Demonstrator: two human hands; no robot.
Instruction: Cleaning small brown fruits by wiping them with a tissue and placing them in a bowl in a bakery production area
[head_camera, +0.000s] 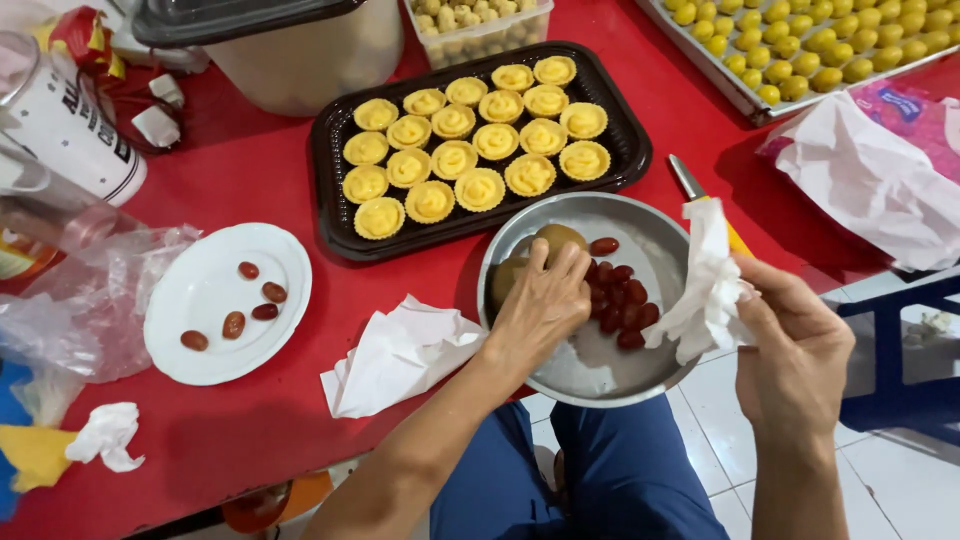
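Note:
My left hand (540, 305) reaches into a round metal bowl (655, 250) at the table's front edge, fingers closed on a brownish-green kiwi (556, 238). A second kiwi (503, 278) lies half hidden under that hand. Several small dark red fruits (620, 300) sit in the bowl beside the hand. My right hand (795, 345) is to the right of the bowl, holding a crumpled white tissue (708, 285) over its rim. Behind the tissue a knife (690, 183) with a yellow handle lies on the red table.
A black tray (625, 135) of yellow tarts stands behind the bowl. A white plate (215, 340) with several red fruits is at the left, crumpled tissue (395, 355) between. A metal baking tray (740, 95) of yellow balls sits at far right; plastic bags, containers at the left.

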